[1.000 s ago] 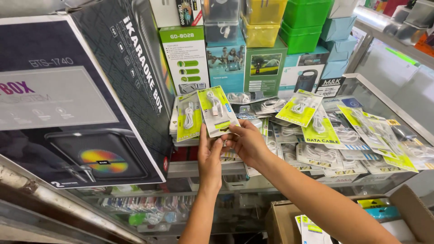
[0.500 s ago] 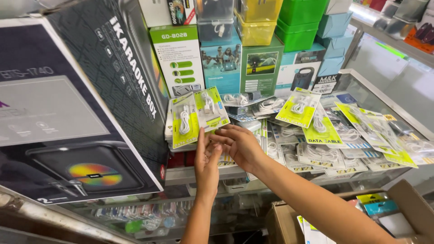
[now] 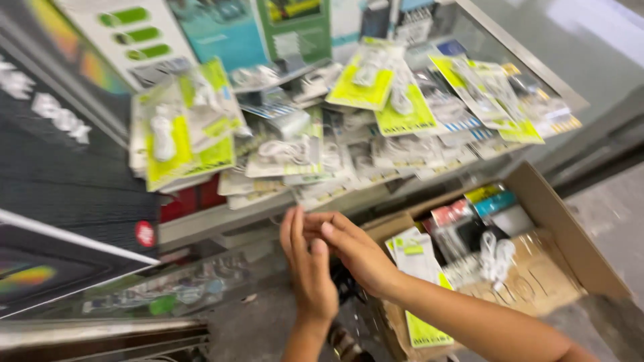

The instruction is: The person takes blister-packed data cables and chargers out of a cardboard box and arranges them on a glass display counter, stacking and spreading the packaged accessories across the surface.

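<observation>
Hovering below the shelf edge, both hands sit empty and close together: left hand (image 3: 310,268) upright with fingers straight, right hand (image 3: 354,249) crossing in front of it, fingertips touching or nearly touching the left palm; motion blur prevents telling which. Neither hand grips anything. Nearest items above: a stack of yellow-green cable packets (image 3: 181,137) propped upright at the left end of the glass shelf (image 3: 201,224), just above the hands and apart from them. More cable packets (image 3: 382,94) lie spread flat across the shelf to the right, overlapping one another. Large black speaker box (image 3: 54,181) stands at far left, touching the packet stack. Below right, an open cardboard box (image 3: 570,234) on the floor holds further packets and coiled white cables (image 3: 495,255); the right forearm passes over its near corner.
</observation>
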